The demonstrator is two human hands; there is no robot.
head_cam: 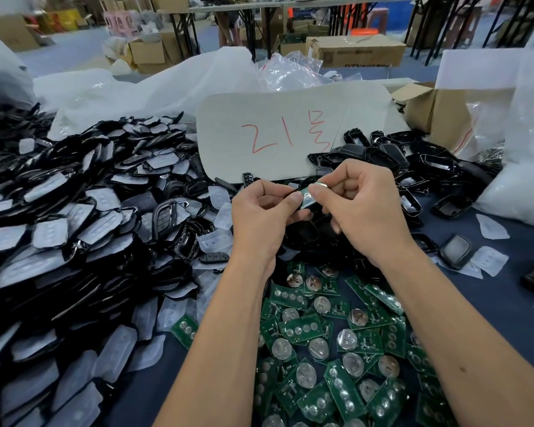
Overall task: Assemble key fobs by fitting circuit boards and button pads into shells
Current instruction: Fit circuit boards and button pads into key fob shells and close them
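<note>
Green circuit boards with round silver battery clips [336,337] lay heaped nearest, dozens, too many to count. Above them, left hand [259,217] gripped one black plastic fob shell [302,215]; right hand [364,208] pinched one small green board [307,197] against it, thumbs touching. Big pile of black shells fitted with translucent button pads [74,229] sat left, empty black shells [392,155] right. One grey card marked in red [278,131] lay behind.
</note>
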